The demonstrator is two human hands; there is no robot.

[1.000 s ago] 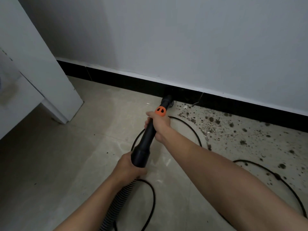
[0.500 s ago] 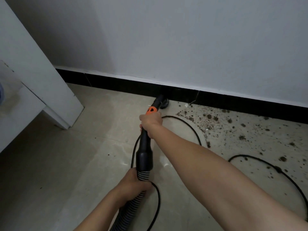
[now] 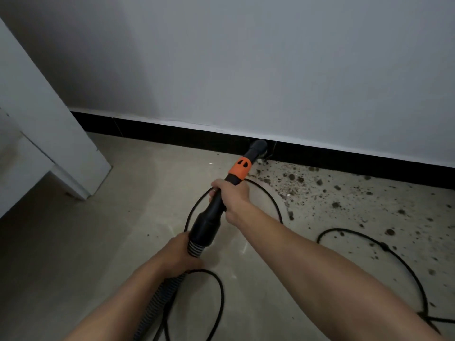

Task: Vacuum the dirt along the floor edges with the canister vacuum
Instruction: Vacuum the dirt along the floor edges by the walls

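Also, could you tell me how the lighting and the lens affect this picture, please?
Head view: dim, soft light; the wall darkens toward the upper left, by the cabinet; faint glints on the floor; the cabinet's edge slants steeply, a wide-angle effect; the black nozzle merges with the black baseboard; the dirt is sharp.

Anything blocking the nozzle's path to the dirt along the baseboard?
Nothing solid along the baseboard. The nozzle sits at the left end of the dirt. A thin strand hangs right beside it, and black cord loops cross the dirt farther from the wall.
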